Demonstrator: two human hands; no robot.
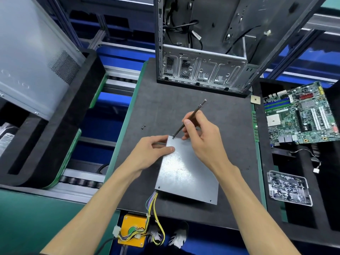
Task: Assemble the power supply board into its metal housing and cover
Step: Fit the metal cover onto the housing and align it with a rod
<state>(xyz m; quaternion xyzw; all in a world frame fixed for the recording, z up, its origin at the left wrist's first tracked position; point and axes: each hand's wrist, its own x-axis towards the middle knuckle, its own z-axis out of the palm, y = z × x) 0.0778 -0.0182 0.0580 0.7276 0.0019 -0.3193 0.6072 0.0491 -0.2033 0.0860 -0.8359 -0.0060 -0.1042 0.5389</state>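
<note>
A grey metal power supply cover lies flat on the dark work mat, closing the housing beneath it. A bundle of yellow and coloured wires leaves its near-left corner and hangs over the mat's front edge. My left hand grips the cover's far-left edge, thumb flat on top. My right hand pinches a thin dark screwdriver like a pen. Its tip stands on a screw at the cover's far-left corner. Two small black screws lie loose on the mat to the left.
An open computer chassis stands upright at the back of the mat. On the right sit a green motherboard and a clear tray of small parts. A grey case panel leans in black foam at the left. A yellow fixture sits below.
</note>
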